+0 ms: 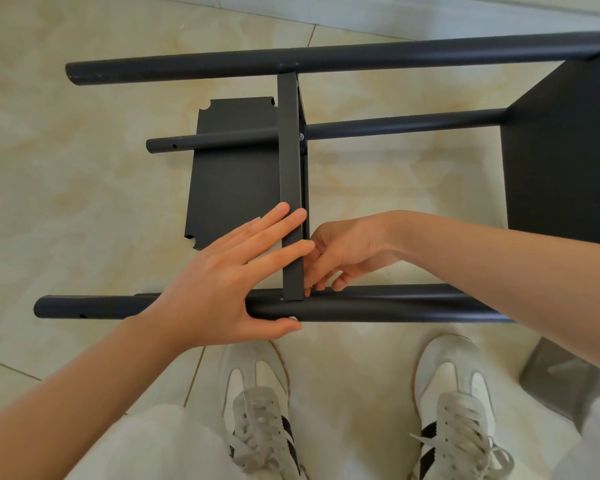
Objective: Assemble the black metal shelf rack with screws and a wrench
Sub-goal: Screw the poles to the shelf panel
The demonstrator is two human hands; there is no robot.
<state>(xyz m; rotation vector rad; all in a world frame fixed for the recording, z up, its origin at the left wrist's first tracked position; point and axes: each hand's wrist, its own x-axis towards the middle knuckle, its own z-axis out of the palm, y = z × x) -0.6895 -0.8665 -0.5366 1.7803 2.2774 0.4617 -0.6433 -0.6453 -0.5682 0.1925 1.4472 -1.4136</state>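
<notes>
Head view: the black metal shelf rack [361, 57] is laid on its side on the tiled floor [84, 168] across the upper and middle frame, with a loose shelf panel [232, 181] left flat beneath its poles at centre left. White shoes [257, 403] are seen at the bottom edge, and a grey bag [561, 375] at lower right is partly covered by the right forearm. The left hand [219, 282] is spread flat, fingers straight against the edge-on middle shelf [289, 150], thumb under the near pole [378, 308] beside a screw head [293, 319]. The right hand [347, 251] is curled behind that shelf, so anything held is hidden.
</notes>
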